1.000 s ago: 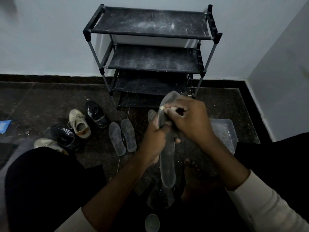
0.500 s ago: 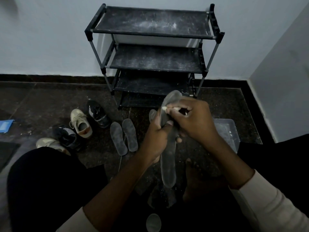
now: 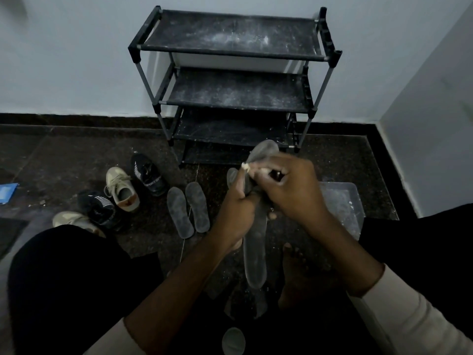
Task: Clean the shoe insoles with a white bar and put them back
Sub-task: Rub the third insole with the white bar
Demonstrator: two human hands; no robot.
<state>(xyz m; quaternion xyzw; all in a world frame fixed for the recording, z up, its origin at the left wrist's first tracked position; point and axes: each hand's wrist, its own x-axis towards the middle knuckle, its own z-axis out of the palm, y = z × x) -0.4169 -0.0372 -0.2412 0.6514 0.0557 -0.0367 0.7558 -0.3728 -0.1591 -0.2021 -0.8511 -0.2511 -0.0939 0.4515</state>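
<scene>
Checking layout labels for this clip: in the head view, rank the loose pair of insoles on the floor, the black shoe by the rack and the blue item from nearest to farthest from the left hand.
1. pair of insoles, on the floor just left of the left hand.
2. black shoe, farther left, by the rack's foot.
3. blue item, at the far left edge.

The dark speckled floor (image 3: 64, 155) carries a black shoe rack (image 3: 230, 80) standing against the wall, its shelves dusted white. Just in front of the rack's left leg, two grey insoles (image 3: 179, 213) lie side by side. Left of them sits a loose cluster of shoes: a black shoe (image 3: 148, 178) nearest the rack, a beige laced shoe (image 3: 122, 188) beside it, then a black striped shoe (image 3: 98, 208) and a pale shoe (image 3: 74, 221) farthest out. A clear plastic tub (image 3: 343, 201) rests in front of the rack's right leg. Far left of the rack lies a flat blue piece (image 3: 7, 192)
</scene>
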